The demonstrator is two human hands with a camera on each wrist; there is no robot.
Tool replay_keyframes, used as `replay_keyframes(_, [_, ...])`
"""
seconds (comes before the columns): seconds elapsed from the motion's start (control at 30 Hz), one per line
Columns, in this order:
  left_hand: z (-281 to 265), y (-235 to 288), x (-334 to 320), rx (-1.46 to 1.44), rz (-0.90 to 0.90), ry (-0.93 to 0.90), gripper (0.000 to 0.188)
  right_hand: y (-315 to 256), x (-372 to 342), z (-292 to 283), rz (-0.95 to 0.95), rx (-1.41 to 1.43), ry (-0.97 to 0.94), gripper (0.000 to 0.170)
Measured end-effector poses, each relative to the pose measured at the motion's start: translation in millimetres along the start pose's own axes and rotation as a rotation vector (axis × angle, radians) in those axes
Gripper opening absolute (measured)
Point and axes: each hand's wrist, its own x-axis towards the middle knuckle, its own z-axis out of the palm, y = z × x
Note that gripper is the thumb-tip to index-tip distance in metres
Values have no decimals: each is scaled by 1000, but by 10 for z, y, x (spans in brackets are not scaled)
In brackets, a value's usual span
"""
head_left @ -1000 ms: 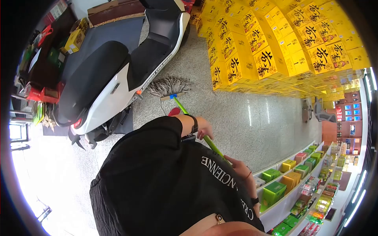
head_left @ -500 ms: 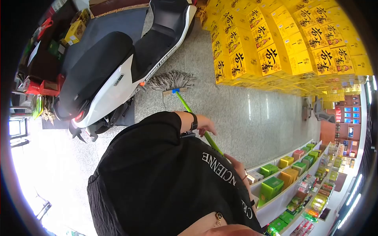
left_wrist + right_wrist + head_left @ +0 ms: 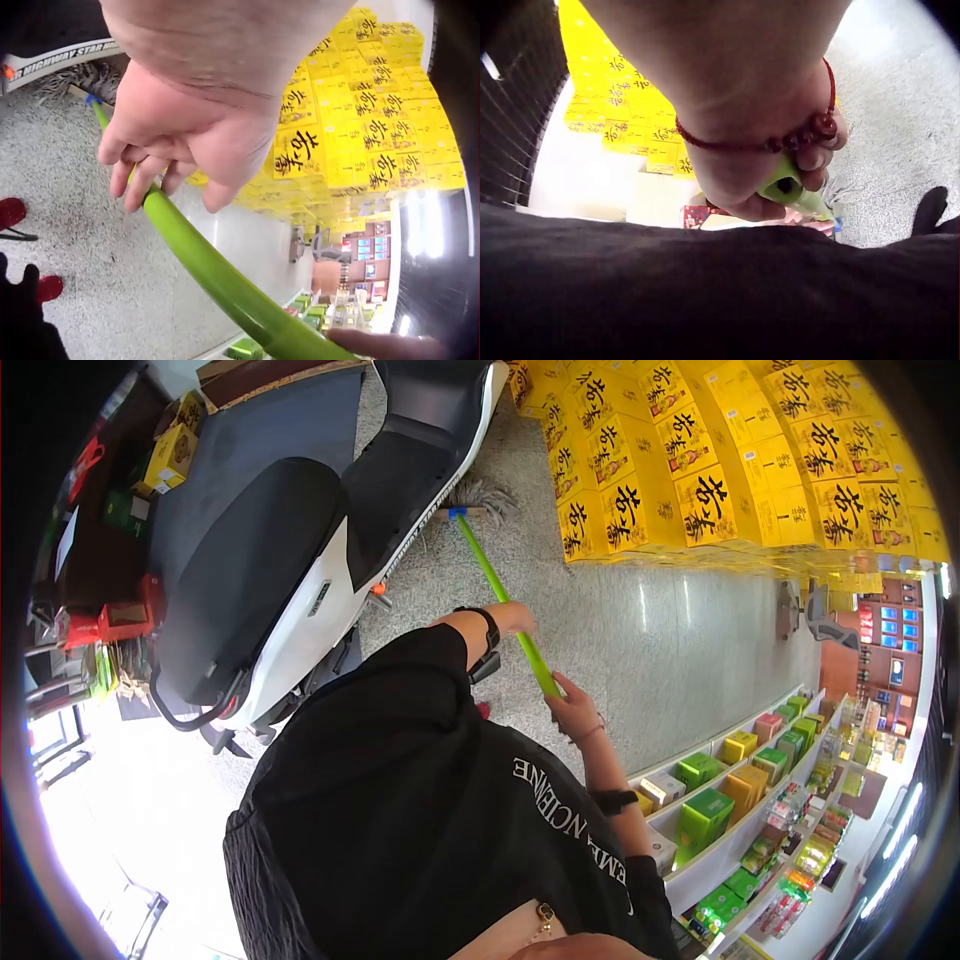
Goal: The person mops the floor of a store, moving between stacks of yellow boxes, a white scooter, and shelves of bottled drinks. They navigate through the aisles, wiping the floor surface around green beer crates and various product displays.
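Observation:
A mop has a long green handle and a grey string head, which lies on the floor by the scooter's footboard, partly hidden by it. My left hand holds the handle partway down. In the left wrist view, the left hand has its fingers curled about the green pole, thumb pointing down beside it. At the handle's top end, my right hand grips in front of the chest. The right wrist view shows the right hand wrapped round the hollow green end, below a red beaded bracelet.
A white and black scooter stands at the left, close to the mop. Stacked yellow boxes fill the upper right. White shelves with boxes and bottles run along the lower right. Speckled floor stretches between them.
The mop head has slid forward, away from the body, going partly behind the scooter's footboard. My right hand has moved forward from beside the chest, and the left hand has also gone slightly forward.

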Motion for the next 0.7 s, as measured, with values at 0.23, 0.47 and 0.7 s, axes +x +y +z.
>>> replay_keyframes(0.23, [-20,-580,320,72,-22,35,24,-471,321,346,-64,-9,-80,56])
replay_keyframes(0.47, [269,-700,240,131,-5,64,26,-374,88,576,-42,-17,-80,59])
replay_keyframes(0.7, [768,-493,-181,-57,-53,58,28,-62,-615,698,-24,-3,-85,56])
